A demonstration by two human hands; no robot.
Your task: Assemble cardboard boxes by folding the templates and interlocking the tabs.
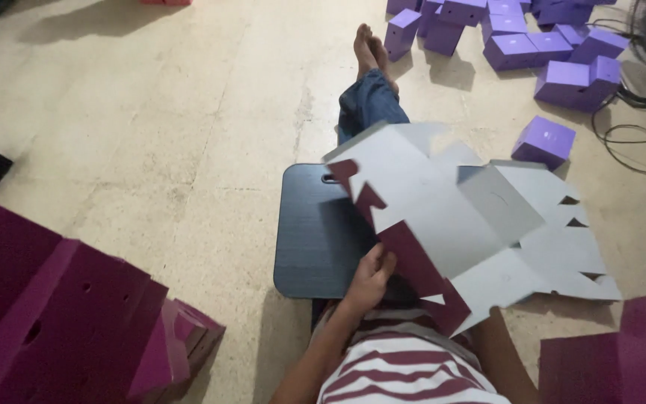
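- Nearest the camera: a striped shirt (pixel 405 374), maroon and white, at the bottom edge, with both forearms rising from it.
- Left hand (pixel 371 278): its grip is pressed together on the lower left edge of a flat die-cut carton blank (pixel 457 224), pinching the card where a maroon flap folds over.
- Right hand: hidden behind the blank; only the forearm shows, so the state of that grip cannot be told.
- Carton blank: held up off the floor, tilted, its pale grey inner face toward the camera; it extends up and to the right from the left grip, with maroon flaps just beside that grip.
- Just left of the grip, partly beneath the blank: a dark rectangular board (pixel 312 232) with a handle slot, lying flat on the floor (pixel 151 112).
- Beyond the grip: a leg in blue jeans (pixel 370 101), barefoot, stretched out.
- Far beyond, to the right: folded purple boxes (pixel 543 56) in a loose heap, one standing apart.
- Well left of the grip, and at the right edge: stacks of maroon blanks (pixel 61 299).
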